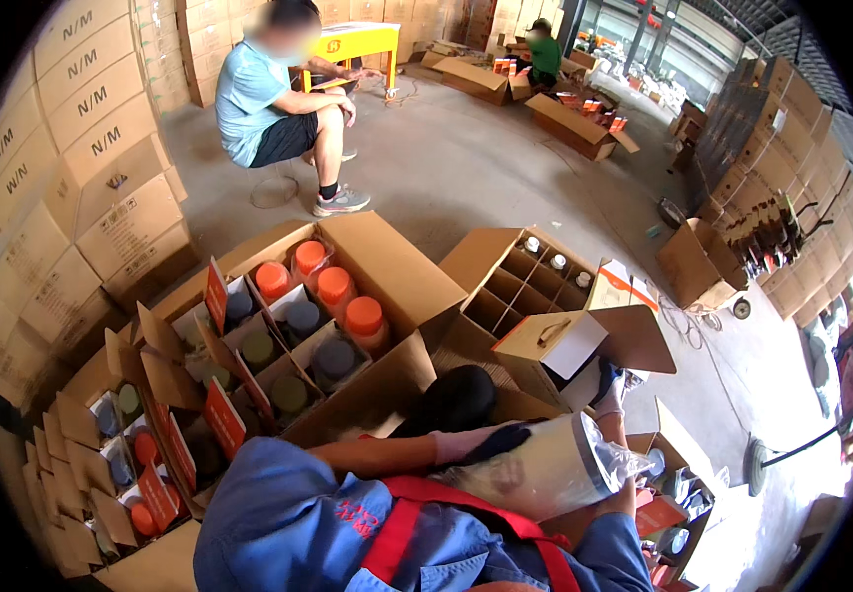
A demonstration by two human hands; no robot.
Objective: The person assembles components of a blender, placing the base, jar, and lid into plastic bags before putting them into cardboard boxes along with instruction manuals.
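Observation:
My left hand point(496, 444), in a dark-palmed glove with a pale pink cuff, is at the base end of a large pale cylinder point(537, 470) wrapped in clear plastic, which lies across my lap. My right hand point(610, 385), gloved the same way, is at the open flap of a small printed carton point(548, 344); its fingers are partly hidden by the carton. Left of me, a big cardboard box point(367, 385) holds orange-capped bottles point(334, 285) and grey- and green-capped ones in small cartons. Ahead, a divided box point(530, 285) holds several white-capped bottles.
A seated person point(271, 111) is beyond the boxes at upper left, near a yellow table point(360, 48). Another person point(545, 55) is by open boxes at the back. Stacked cartons point(93, 96) rise at left. An open box with bottles point(681, 481) stands at my right, near a fan base point(755, 466).

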